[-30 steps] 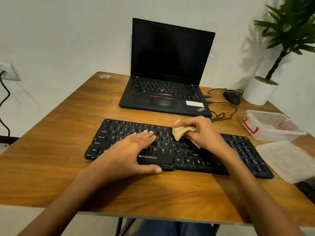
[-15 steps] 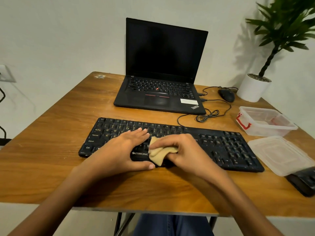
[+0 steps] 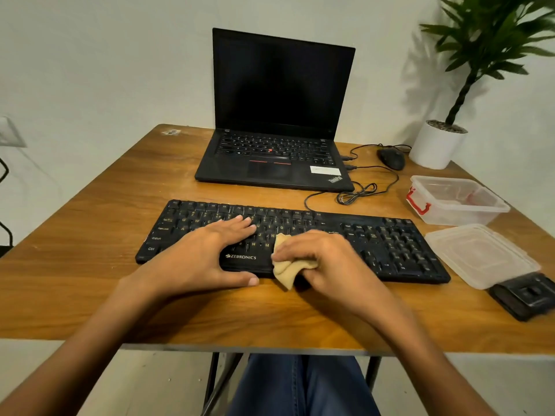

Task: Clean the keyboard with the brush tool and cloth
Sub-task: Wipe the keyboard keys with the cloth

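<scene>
The keyboard (image 3: 300, 235) sits mid-desk (image 3: 90, 235), in front of the laptop (image 3: 279, 115). Right hand (image 3: 324, 259) has a closed grip on the bunched-up tan cloth (image 3: 283, 267), pressing it on the keyboard's front edge near the spacebar. Left hand (image 3: 204, 253) lies flat and open on the keys, thumb along the front edge.

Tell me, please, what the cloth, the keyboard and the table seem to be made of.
The cloth looks like soft tan fabric, perhaps microfibre: it folds and bunches in the right hand. The keyboard seems matte black plastic with printed keys. The table shows a brown wood grain with a light sheen, perhaps laminate.
</scene>
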Demonstrator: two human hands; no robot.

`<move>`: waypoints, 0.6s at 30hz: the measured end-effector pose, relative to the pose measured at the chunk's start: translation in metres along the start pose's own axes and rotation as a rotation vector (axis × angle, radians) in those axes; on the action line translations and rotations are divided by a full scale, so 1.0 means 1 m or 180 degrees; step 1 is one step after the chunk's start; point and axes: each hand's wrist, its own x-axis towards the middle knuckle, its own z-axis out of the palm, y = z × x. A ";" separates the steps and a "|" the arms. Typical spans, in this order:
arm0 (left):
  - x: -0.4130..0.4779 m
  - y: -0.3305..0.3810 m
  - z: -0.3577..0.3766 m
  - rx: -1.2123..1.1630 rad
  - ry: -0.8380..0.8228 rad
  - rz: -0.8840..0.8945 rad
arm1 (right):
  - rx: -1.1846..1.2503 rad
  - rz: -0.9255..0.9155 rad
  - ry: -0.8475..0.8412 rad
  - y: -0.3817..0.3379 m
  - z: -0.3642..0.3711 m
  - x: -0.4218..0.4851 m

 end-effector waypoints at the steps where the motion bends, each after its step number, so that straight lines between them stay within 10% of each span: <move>1: -0.001 0.000 -0.001 -0.0027 0.0003 -0.0002 | 0.0016 -0.0002 -0.0059 0.000 0.002 -0.001; 18: 0.006 0.019 0.018 -0.0045 -0.0022 0.0469 | 0.0123 0.0736 0.0383 0.051 -0.034 -0.060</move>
